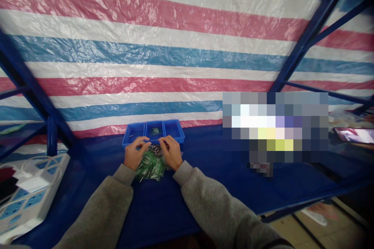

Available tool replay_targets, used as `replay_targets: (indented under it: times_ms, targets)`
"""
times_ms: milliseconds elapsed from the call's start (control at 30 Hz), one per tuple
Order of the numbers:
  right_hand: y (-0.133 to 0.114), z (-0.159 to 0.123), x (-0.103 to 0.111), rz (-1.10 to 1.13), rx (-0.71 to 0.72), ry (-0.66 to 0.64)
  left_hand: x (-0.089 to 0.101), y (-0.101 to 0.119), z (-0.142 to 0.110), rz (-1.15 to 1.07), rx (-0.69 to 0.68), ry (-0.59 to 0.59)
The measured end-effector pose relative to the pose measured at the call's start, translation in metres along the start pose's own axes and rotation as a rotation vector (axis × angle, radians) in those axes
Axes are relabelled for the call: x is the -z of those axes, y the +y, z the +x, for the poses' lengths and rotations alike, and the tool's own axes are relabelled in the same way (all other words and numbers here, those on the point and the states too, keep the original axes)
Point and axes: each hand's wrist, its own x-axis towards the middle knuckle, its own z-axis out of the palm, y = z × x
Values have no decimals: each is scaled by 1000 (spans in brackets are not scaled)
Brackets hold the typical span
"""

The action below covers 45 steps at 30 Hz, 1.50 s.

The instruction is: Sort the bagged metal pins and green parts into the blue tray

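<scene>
With left hand [136, 154] and right hand [172, 152] curled, pinch impossible to tell, work low over the pile [152, 164] beneath the fingertips, tray [173, 127] just beyond.

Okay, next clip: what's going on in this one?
A person in grey sleeves has the left hand and right hand raised over a pile of small green and metallic pieces on a blue table. The fingers are bent close together; whether they hold anything is too small to tell. Just beyond the pile stands a blue three-compartment tray, with some small pieces in its middle compartment.
</scene>
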Motion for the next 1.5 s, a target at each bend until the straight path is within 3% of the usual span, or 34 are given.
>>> replay_targets:
  times_ms: [233,467,867,1233,1500]
  targets:
    - [0,-3,-1,15,76,-148,-4,0,-1,-56,45,-1]
    - [0,-4,-2,-8,88,-185,-4,0,-2,-77,68,-16]
    - [7,-3,-5,-19,0,-44,-4,0,2,-152,66,10]
    - [2,-3,-2,-28,38,-97,-2,0,1,-33,42,17]
    - [6,-1,-3,-68,39,-151,-6,6,1,-114,32,-34]
